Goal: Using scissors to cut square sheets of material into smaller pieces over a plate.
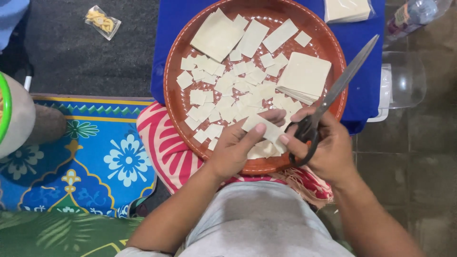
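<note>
- Head view looks straight down on the person's lap, where a round brown tray rests partly on a pink striped cloth and partly on a blue cloth.
- The left hand holds a pale dough strip over the near edge of the tray; the thumb lies on top and the other fingers close under and around it, so the grip is shut on the strip.
- The right hand holds the scissors; its fingers are through the dark handles and wrapped tight, and the blades look closed, pointing away to the upper right.
- The tray carries many small cut squares, two longer strips, one large uncut sheet and a neat stack of sheets at the right.
- To do this step well, I judge that the strip should stay flat and stretched between thumb and fingers, not folded, so that each cut comes out square.
- The fingertips of the left hand should stay back from the cutting line, because the blades work very near them.
- It is better to hold the strip over the tray, so that the pieces fall onto it and not on the cloth.
- Beside the tray there are a small clear packet on the dark floor, a plastic bottle and a patterned blue mat.
</note>
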